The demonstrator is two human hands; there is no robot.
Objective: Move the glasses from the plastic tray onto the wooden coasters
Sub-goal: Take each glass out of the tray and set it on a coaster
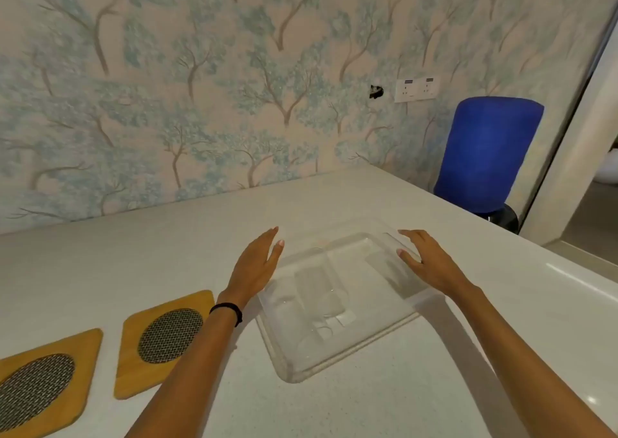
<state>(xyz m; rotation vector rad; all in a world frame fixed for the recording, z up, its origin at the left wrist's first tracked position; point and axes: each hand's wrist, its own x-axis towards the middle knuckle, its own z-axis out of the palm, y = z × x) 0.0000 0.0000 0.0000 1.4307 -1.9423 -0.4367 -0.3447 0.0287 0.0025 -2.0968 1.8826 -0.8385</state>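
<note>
Your left hand (pixel 256 263) hovers flat at the left edge of the clear plastic tray (pixel 301 364), fingers (pixel 271 237) straight, together and released, grasping nothing. A black band (pixel 228 310) circles that wrist. Your right hand (pixel 431 263) is at the tray's right side, fingers spread and relaxed, the tips touching or just over the far right rim; you cannot tell which, and nothing is gripped there either.

The tray lies on the white counter (pixel 384 404), turned at an angle, its near corner pointing toward you. Inside it the glasses (pixel 321 294) are clear and hard to separate from the tray; one tumbler shape shows near the middle and another fainter one toward the right, and their exact number is not certain.

Left of the tray, two wooden coasters lie flat on the counter, each with a round woven mesh insert. The nearer-to-tray coaster (pixel 167 337) sits just beside your left forearm; the second coaster (pixel 43 380) lies farther left, partly cut off by the frame. Both are bare.

Beyond the counter's far right corner stands a blue chair (pixel 488 156) against the tree-patterned wall.
</note>
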